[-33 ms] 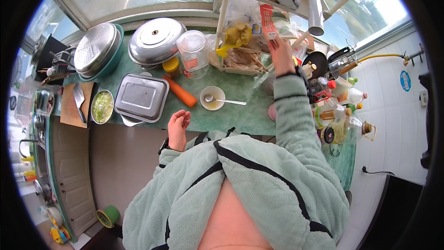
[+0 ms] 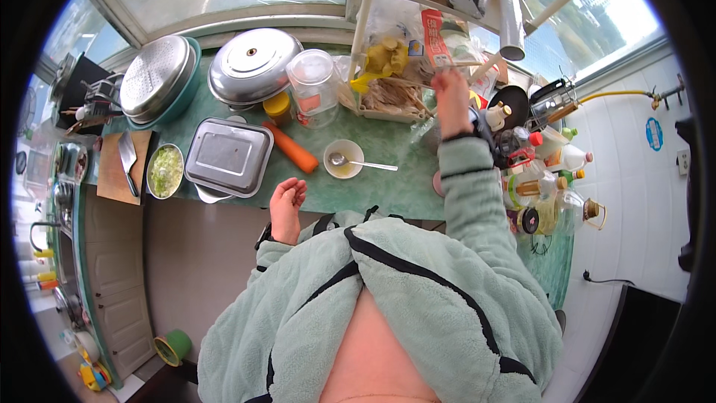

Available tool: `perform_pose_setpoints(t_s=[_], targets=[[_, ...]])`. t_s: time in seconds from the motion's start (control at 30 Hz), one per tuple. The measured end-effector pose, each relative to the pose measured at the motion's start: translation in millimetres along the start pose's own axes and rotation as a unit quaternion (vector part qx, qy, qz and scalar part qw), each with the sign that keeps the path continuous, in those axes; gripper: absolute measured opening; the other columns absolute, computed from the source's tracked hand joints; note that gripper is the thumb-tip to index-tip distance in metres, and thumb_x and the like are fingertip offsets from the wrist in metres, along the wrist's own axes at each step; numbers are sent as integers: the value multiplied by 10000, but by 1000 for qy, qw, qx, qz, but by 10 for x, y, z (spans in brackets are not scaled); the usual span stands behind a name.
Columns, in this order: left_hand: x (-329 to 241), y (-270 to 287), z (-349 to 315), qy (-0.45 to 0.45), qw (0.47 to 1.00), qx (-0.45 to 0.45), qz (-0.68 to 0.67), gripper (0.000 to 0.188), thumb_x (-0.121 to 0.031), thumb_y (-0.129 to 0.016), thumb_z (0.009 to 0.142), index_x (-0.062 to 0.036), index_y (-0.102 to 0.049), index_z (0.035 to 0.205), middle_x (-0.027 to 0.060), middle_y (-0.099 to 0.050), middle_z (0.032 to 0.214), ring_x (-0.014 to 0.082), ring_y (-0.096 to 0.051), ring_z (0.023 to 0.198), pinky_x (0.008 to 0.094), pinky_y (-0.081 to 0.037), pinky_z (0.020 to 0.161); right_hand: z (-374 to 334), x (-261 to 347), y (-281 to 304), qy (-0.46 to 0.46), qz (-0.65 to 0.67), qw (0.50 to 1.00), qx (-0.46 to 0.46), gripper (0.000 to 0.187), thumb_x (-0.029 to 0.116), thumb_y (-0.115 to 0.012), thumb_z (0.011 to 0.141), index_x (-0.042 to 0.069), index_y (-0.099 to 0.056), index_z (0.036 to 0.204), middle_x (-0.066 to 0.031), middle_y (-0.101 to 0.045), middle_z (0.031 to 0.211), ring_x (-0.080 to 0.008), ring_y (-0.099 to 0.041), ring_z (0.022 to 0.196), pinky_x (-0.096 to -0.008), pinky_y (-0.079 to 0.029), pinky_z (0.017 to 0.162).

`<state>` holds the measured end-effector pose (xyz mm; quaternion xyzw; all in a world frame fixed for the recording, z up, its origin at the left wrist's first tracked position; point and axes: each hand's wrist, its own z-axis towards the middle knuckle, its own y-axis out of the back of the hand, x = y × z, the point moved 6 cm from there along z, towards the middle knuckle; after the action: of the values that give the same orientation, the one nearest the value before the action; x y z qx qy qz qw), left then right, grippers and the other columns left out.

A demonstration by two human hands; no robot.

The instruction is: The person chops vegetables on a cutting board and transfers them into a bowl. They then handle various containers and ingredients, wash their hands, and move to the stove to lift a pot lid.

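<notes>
My left hand (image 2: pixel 286 210) hovers at the counter's front edge, empty, its fingers loosely bent, near a carrot (image 2: pixel 289 147). At the lower shelf of a white rack, my right hand (image 2: pixel 452 104) is slightly blurred with its fingers curled in. Whatever is in them, if anything, cannot be made out. A red and clear packet (image 2: pixel 435 36) lies just beyond those fingertips. Beside it are a yellow bag of ginger (image 2: pixel 385 58) and a brown bundle in plastic (image 2: pixel 395 97). A small white bowl (image 2: pixel 333 170) with a metal spoon (image 2: pixel 373 165) stands between my hands.
On the left are a lidded metal box (image 2: pixel 229 157), a bowl of chopped greens (image 2: pixel 165 172), and a cleaver (image 2: pixel 128 157) on a wooden board (image 2: pixel 112 175). A domed pan lid (image 2: pixel 253 67) and clear jar (image 2: pixel 312 86) stand behind. Several bottles (image 2: pixel 548 179) crowd the right.
My right hand has drawn back slightly from the red packet, toward me, and its fingers no longer touch the packet's edge. My left hand stays put.
</notes>
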<state>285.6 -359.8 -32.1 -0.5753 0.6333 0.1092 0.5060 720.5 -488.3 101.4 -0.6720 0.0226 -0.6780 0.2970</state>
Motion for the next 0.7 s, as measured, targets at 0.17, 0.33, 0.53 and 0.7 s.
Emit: perform_pose_setpoints(t_s=[0.17,0.33,0.53,0.7], targets=[[-19,-15,-13,3,1000,0,7,230,-56,-442,943,-9,-546,1143,103,-637,1092,174,-605,992,278,-478,845,-501,-1123,74,-277,-172,938,115,307,99,-590,827,28,-584,1126,-68,-625,886,-177,-602,744,-319,-499,683],[-99,-78,-55,-14,1000,-3,6,227,-60,-445,944,-11,-548,1141,102,-634,1096,178,-604,996,282,-477,856,26,-1673,-206,20,-482,861,158,410,149,-597,820,8,-557,1203,-125,-640,1022,-273,-616,904,-347,-497,779],[-98,164,-293,-14,998,-53,14,228,-68,-450,946,-20,-545,1148,98,-628,1099,178,-598,1004,282,-476,855,66,-1947,-398,93,-673,729,81,413,276,-633,792,37,-592,1127,-193,-629,1144,-343,-596,1047,-413,-473,874],[-83,320,-375,-14,997,-74,15,233,-72,-456,944,-19,-544,1154,95,-624,1103,177,-594,1016,284,-472,861,191,-1958,-39,26,-554,832,-8,223,236,-553,887,52,-665,947,-153,-687,905,-324,-658,844,-417,-514,735]])
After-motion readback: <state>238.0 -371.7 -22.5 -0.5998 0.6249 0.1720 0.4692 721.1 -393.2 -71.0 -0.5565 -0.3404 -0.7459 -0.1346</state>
